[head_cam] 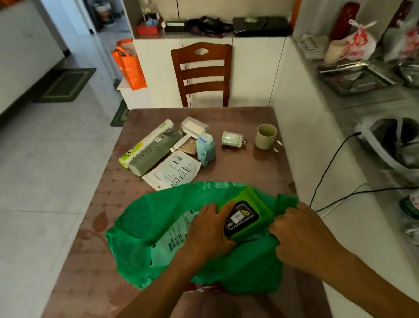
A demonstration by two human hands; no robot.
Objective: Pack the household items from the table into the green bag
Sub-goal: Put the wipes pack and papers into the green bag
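A left hand (209, 230) is gripping a green box (248, 214) inside the bag (138, 229) at the table's (267, 169) near edge; the right hand (300, 229) is pinching the bag's rim.

One green bag (143, 229), one mug (266, 136), two white printed packets (173, 171), one chair (203, 71)

Thin, crinkled, slightly translucent plastic is being shown by the green bag (158, 228). A glossy black label is being carried on the matt green pack (248, 216). A smooth, shiny covering with a printed pattern is being displayed by the table (89, 243). Varnished brown wood is being seen on the chair (203, 71). White printed paper is being seen in the sheet (174, 170). A smooth matt finish is being shown by the mug (265, 136).
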